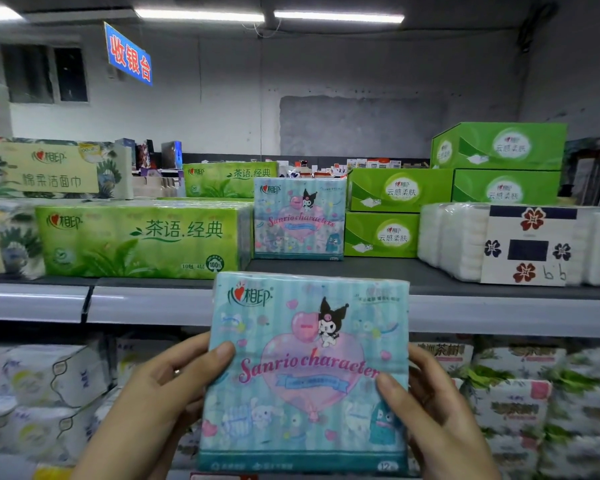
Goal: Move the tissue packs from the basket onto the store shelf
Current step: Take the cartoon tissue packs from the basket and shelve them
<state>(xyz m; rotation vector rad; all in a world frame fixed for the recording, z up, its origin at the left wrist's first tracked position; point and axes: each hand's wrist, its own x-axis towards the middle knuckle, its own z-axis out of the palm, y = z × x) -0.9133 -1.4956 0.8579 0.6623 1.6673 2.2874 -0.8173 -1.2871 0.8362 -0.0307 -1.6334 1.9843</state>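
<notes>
A light-blue cartoon-printed tissue pack (305,372) is held upright in front of the store shelf (326,271), below its front lip. My left hand (153,400) grips the pack's left edge, thumb across the front. My right hand (433,414) grips its right edge the same way. An identical tissue pack (299,218) stands upright on the shelf, further back, between the green packs and the green boxes. The basket is out of view.
On the shelf, large green tissue packs (142,239) lie to the left, green boxes (399,190) are stacked to the right, and white rolls with a flower label (527,244) sit far right. Bare shelf shows in front of the standing pack. More packs fill the lower shelf (49,386).
</notes>
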